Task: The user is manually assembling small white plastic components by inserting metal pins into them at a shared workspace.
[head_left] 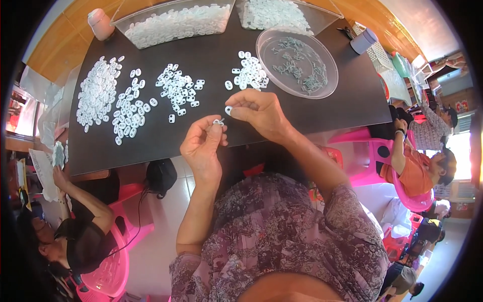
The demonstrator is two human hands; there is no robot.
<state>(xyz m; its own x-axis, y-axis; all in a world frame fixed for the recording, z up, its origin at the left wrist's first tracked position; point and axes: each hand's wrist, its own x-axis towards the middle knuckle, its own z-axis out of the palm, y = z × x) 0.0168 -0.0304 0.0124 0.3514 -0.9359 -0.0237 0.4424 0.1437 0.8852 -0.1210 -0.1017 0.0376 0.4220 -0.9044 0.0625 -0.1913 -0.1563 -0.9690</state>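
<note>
Over the near edge of the dark table (211,50), my left hand (202,151) pinches a small white plastic piece (217,122) with a thin grey bit on it. Close beside it, my right hand (264,115) grips a white oval piece (228,110) between thumb and fingers. The two pieces are apart. Beyond my hands lie a pile of white squarish two-holed pieces (178,88) and a pile of white oval pieces (250,74). A round clear tray (266,50) at the right holds small grey-green parts (313,80).
Two more piles of white ovals (95,93) spread across the table's left. Along the back stand two clear tubs (143,43) full of white pieces, a pink-topped container (100,25) and a lavender-grey cup (363,41). People sit on pink chairs (110,267) at both sides.
</note>
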